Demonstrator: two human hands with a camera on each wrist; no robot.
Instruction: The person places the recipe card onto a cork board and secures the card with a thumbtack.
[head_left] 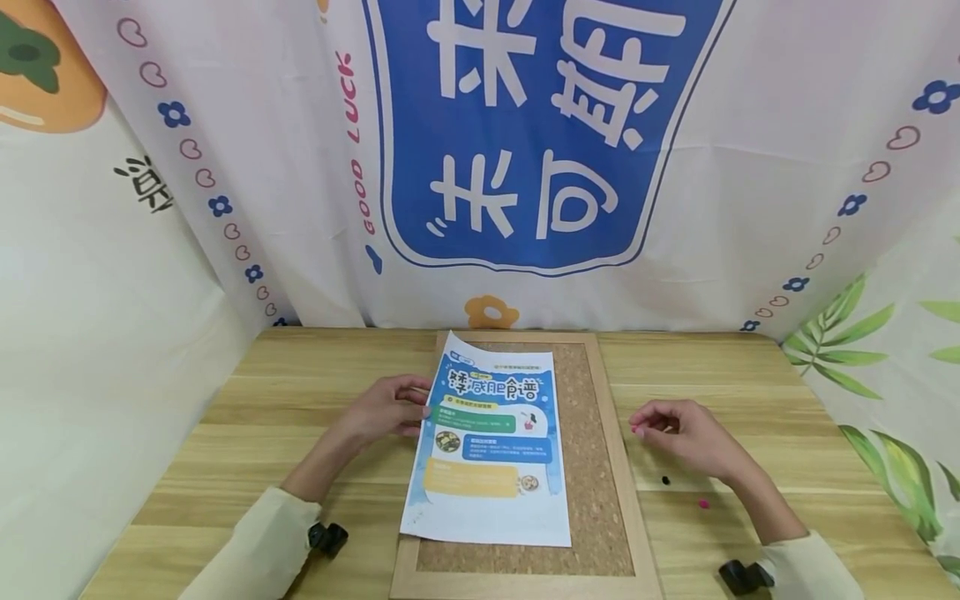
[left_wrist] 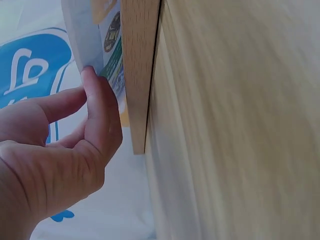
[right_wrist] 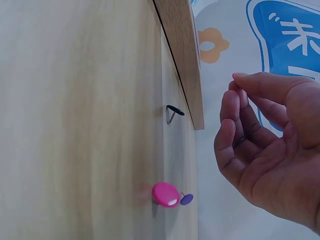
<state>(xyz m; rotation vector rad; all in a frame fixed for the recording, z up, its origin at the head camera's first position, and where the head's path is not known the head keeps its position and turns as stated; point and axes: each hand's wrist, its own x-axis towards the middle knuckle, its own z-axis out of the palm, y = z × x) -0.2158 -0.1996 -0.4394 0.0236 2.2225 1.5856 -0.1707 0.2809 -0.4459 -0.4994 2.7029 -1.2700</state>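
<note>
A printed sheet of paper (head_left: 491, 450) with blue, green and yellow panels lies over a wood-framed cork board (head_left: 592, 467). It sits aslant, its left side reaching over the frame. My left hand (head_left: 382, 410) pinches the sheet's left edge between thumb and fingers, and that edge stands slightly raised in the left wrist view. Right of the board, my right hand (head_left: 686, 433) holds a small pink thumbtack (right_wrist: 234, 76) between thumb and index finger; only a bit of it shows. Its other fingers are loosely curled.
On the table (head_left: 750, 400) near my right hand lie a black thumbtack (right_wrist: 175, 109), a pink thumbtack (right_wrist: 166, 195) and a purple thumbtack (right_wrist: 186, 199). A printed curtain (head_left: 300, 208) hangs behind the table's back edge. Bare cork shows along the board's right side.
</note>
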